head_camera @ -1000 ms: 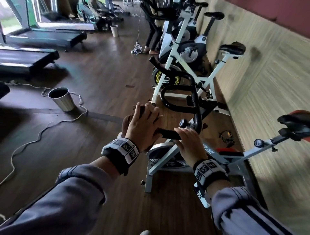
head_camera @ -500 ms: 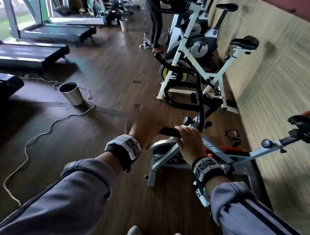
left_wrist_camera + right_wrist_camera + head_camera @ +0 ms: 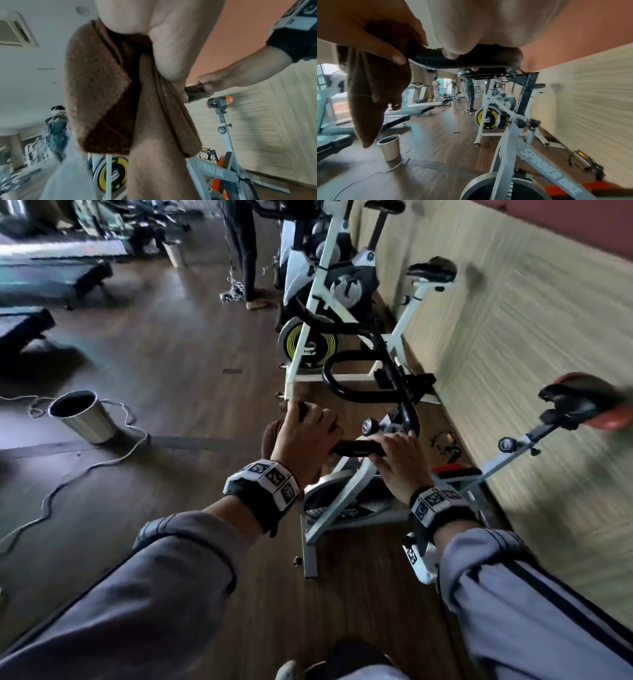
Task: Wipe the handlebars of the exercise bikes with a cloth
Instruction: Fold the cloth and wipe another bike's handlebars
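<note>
While the right hand grips the handlebar, the left hand just beside it clasps a cloth around the bar.

From the head view I cannot see the part of the handlebar under my left hand; the hand covers it, and also most of the brown cloth. Near the handlebar, my right hand hides its own fingers below the grip. The wall beside the bike is smeared by blur. In the left wrist view the person behind the cloth is too blurred to tell.
</note>
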